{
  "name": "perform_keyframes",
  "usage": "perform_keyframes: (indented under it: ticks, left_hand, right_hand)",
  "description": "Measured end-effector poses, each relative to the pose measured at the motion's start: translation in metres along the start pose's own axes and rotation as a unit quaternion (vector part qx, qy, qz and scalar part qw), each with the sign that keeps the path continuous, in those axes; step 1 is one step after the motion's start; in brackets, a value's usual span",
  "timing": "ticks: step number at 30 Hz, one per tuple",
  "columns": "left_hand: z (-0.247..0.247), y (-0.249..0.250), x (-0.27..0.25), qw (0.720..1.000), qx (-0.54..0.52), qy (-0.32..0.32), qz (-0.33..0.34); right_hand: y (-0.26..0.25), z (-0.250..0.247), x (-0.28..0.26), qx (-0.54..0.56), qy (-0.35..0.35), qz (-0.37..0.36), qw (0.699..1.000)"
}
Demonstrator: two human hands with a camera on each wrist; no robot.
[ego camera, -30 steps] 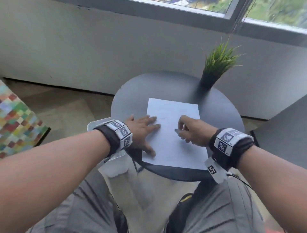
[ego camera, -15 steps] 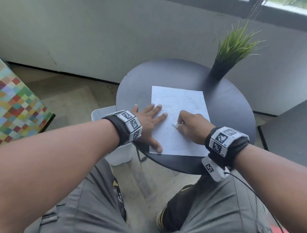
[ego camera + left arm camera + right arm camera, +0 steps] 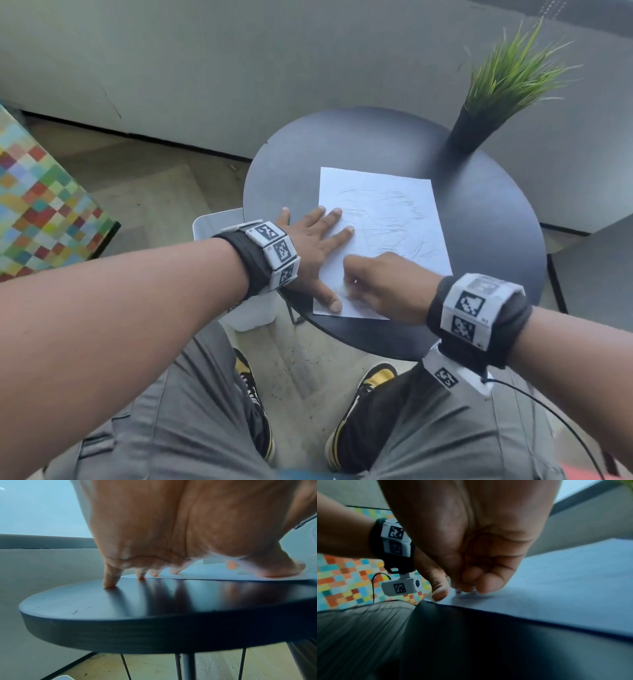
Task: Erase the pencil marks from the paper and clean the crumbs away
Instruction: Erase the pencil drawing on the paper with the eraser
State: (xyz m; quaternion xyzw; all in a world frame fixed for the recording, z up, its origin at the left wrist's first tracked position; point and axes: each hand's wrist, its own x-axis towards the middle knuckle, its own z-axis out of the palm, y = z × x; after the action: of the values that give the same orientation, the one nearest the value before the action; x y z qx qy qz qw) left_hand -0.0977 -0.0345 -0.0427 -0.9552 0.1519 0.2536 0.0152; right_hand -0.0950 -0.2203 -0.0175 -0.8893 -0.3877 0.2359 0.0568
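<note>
A white paper (image 3: pixel 394 219) with faint pencil scribbles lies on the round black table (image 3: pixel 486 260). My left hand (image 3: pixel 315 246) lies flat with spread fingers on the paper's left edge, its thumb at the near left corner. In the left wrist view the fingertips (image 3: pixel 109 584) press down on table and paper (image 3: pixel 214 573). My right hand (image 3: pixel 380 284) has its fingers curled over the paper's near left part and pinches a small white eraser (image 3: pixel 354 281), mostly hidden. In the right wrist view the eraser tip (image 3: pixel 458 591) touches the paper (image 3: pixel 565 588).
A black pot with green grass (image 3: pixel 507 85) stands at the table's far right edge. A white container (image 3: pixel 215 222) sits on the floor left of the table. A colourful checkered surface (image 3: pixel 41 205) is at far left, a grey surface (image 3: pixel 599 274) at right.
My right hand has slid from the paper's middle toward its near left corner, close to my left thumb. The left hand has stayed flat on the paper. The view tilted down.
</note>
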Motion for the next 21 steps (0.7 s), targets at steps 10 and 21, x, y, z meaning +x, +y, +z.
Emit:
perform_keyframes:
  ticks: [10,21]
  left_hand:
    - [-0.002,0.007,0.0,1.0,0.012,0.002,-0.013]
    - [-0.003,0.009,0.002,1.0,0.013,0.003,-0.022]
  right_hand:
    - [0.005,0.008,-0.009,0.036,0.022,0.045,0.998]
    - [0.029,-0.009,-0.002,0.04,0.09,0.14,0.985]
